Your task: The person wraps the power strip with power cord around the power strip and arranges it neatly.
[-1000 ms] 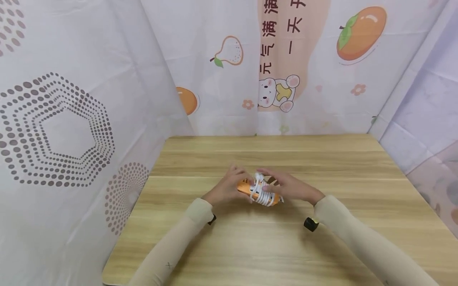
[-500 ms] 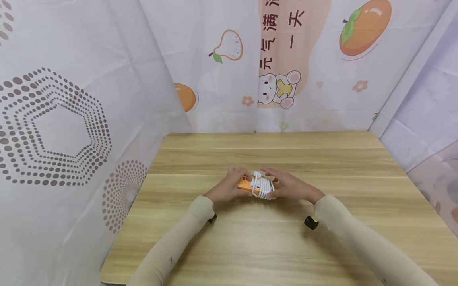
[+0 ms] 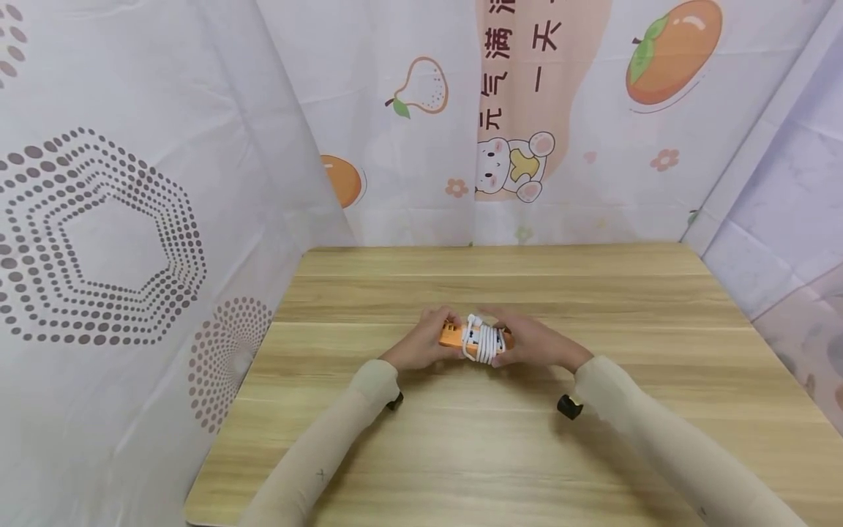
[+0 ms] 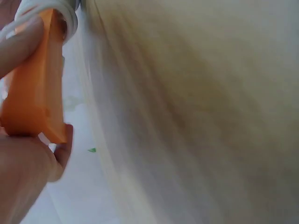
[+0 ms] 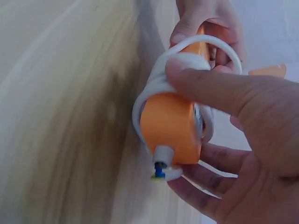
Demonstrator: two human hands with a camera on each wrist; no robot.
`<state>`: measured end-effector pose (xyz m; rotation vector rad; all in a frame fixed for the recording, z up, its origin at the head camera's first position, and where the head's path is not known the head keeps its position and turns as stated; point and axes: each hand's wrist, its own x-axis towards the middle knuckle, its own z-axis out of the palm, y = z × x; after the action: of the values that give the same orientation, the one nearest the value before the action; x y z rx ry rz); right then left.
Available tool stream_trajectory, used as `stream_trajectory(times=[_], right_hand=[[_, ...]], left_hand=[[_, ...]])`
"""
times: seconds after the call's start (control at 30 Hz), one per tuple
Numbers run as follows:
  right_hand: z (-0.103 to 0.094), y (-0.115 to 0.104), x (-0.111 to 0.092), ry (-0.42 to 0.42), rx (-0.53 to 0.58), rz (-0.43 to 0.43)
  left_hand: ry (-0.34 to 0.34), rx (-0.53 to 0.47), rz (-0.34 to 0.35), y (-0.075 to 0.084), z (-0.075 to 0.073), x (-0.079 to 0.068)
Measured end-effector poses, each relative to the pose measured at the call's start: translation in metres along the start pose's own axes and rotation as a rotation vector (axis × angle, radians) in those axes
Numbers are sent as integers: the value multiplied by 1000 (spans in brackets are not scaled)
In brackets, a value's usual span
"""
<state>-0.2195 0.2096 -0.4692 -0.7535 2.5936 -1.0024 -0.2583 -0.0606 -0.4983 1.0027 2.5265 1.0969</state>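
Observation:
An orange power strip [image 3: 451, 335] with a white cord [image 3: 486, 345] wound round its middle is held between both hands over the table. My left hand [image 3: 423, 344] grips its left end; in the left wrist view the thumb lies along the orange casing [image 4: 30, 93]. At the other end my right hand [image 3: 536, 342] holds the strip. In the right wrist view its thumb presses on the cord coils [image 5: 159, 77] and the fingers curl beneath the strip. A grey cord sleeve [image 5: 163, 155] with a short blue and yellow bit pokes out of the near end.
The wood-grain table [image 3: 421, 454] lies beneath both hands. Patterned white curtains [image 3: 395, 190] hang behind it and along both sides. A black device [image 3: 569, 406] sits at the right wrist, and another black piece [image 3: 395, 401] at the left wrist.
The power strip was slanted with its right end nearer the person and now lies more level. The right hand has closed in round that end. The head view has shifted slightly.

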Motion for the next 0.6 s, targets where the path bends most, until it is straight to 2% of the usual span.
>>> stream_trajectory(times=[0.3,0.43,0.6], right_hand=[[0,4,4,6,-68,-6],[-1,3,2,7,-68,16],[-2,4,0,3,-50,-13]], left_hand=[[13,63,-82,2,8,3],[2,106,-87,4,7,3],[-15,143,-90,3,3,2]])
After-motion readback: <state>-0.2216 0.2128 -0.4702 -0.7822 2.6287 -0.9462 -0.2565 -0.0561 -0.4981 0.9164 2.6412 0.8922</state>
